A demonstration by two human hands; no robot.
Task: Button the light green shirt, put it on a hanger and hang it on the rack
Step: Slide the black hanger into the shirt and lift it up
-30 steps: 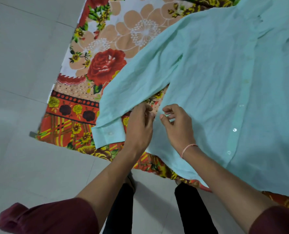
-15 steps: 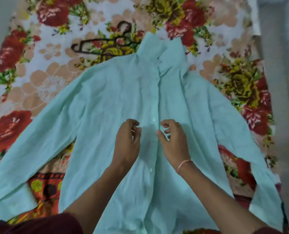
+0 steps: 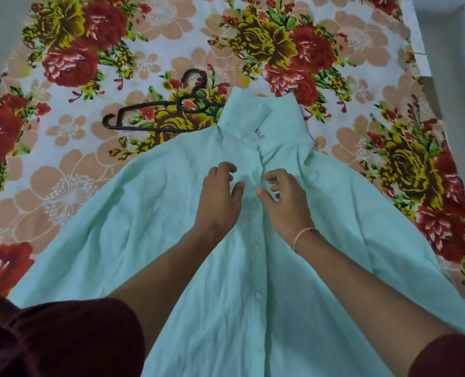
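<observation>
Light green button-front shirt (image 3: 171, 227) of thin, finely creased woven cloth lies front-up and spread flat on a floral-print bedsheet (image 3: 76, 170) (red and mustard roses, peach outline blossoms on white). Collar end is far from the person, collar flaps standing up and parted; sleeves fan out to both sides. Small round pale buttons (image 3: 257, 295) run down the placket; lower ones look fastened, the stretch near the collar gapes slightly.

Dark plastic clothes hanger (image 3: 155, 118), thin-barred with curved hook, lies flat on the sheet just beyond the shirt's left shoulder, its right end tucked under the collar.

Left hand (image 3: 220, 202): fingers curled and loosely spread, tips resting on the cloth left of the placket below the collar; nothing gripped. Right hand (image 3: 287, 202): fingers half-curled, thumb out toward the placket, touching the fabric on the right side; whether it pinches the edge cannot be told. Thin pink thread band (image 3: 303, 235) on the right wrist. Maroon rolled sleeves (image 3: 62, 338) at bottom corners
</observation>
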